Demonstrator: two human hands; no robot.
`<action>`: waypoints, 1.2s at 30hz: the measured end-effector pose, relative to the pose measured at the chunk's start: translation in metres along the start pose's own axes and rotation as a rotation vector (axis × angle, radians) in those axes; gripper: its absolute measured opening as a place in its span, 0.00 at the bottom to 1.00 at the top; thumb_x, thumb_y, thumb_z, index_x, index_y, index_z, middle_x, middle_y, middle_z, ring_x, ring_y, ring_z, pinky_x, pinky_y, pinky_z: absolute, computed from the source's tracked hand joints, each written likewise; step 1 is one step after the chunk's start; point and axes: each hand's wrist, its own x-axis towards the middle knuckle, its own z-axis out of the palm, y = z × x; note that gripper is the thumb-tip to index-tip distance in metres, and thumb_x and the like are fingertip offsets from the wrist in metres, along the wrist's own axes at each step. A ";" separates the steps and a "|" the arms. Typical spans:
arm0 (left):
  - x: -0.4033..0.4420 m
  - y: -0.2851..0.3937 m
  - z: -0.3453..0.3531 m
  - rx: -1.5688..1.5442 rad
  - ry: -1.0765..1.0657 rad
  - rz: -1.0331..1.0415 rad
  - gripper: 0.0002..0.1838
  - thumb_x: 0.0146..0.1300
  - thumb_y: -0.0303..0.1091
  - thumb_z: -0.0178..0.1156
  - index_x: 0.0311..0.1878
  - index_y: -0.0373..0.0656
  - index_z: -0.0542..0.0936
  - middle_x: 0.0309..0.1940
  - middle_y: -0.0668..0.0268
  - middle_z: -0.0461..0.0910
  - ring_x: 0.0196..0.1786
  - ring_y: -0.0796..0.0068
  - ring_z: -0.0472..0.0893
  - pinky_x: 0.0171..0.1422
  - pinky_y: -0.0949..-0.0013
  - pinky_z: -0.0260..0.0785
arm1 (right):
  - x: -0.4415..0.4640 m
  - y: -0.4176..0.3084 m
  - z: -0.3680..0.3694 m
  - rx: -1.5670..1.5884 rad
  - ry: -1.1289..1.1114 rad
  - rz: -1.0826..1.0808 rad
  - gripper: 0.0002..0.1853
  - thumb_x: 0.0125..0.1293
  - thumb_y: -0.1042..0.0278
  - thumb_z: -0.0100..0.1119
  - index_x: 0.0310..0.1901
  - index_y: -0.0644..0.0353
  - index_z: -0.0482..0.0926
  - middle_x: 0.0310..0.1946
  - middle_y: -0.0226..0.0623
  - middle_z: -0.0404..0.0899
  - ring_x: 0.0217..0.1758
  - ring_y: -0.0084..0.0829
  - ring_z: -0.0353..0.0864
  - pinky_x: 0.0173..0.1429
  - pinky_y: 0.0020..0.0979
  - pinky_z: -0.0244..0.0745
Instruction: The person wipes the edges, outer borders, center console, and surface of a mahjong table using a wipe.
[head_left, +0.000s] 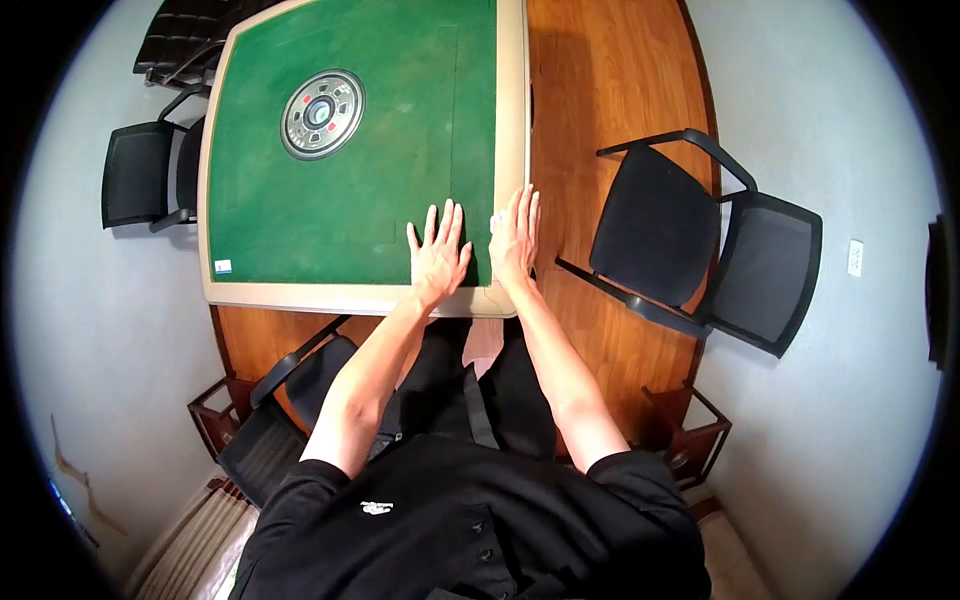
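Observation:
My left hand lies on the green felt of a square table, near its front right corner, with the fingers spread. My right hand rests on the beige rim at the table's right side, fingers stretched forward and lying near each other. Neither hand holds anything. A round disc with a clear centre is set in the middle of the felt. At the felt's front left corner is a small white and blue label.
A black chair stands on the wooden floor to the right. Another black chair is beyond the table's left side, and a third is at the front left. Small dark wooden stands flank me.

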 end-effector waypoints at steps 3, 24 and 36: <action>0.007 -0.002 0.004 -0.024 0.033 0.001 0.44 0.85 0.56 0.51 0.94 0.47 0.51 0.95 0.62 0.47 0.95 0.47 0.47 0.92 0.25 0.39 | 0.027 0.001 0.008 -0.064 -0.007 -0.019 0.36 0.84 0.65 0.58 0.86 0.72 0.60 0.88 0.62 0.57 0.93 0.62 0.52 0.94 0.54 0.52; 0.069 0.011 0.012 -0.045 0.250 0.095 0.37 0.88 0.48 0.47 0.93 0.48 0.56 0.94 0.64 0.52 0.94 0.55 0.52 0.95 0.40 0.42 | -0.081 -0.004 -0.038 0.145 -0.108 0.021 0.38 0.78 0.76 0.57 0.86 0.73 0.59 0.88 0.65 0.57 0.92 0.63 0.55 0.93 0.52 0.53; 0.088 0.018 0.011 -0.054 0.205 0.036 0.36 0.88 0.48 0.45 0.93 0.50 0.55 0.95 0.66 0.50 0.95 0.54 0.49 0.96 0.38 0.37 | -0.008 0.001 -0.009 0.083 -0.019 0.004 0.32 0.87 0.67 0.53 0.85 0.73 0.62 0.88 0.64 0.58 0.92 0.64 0.52 0.93 0.56 0.53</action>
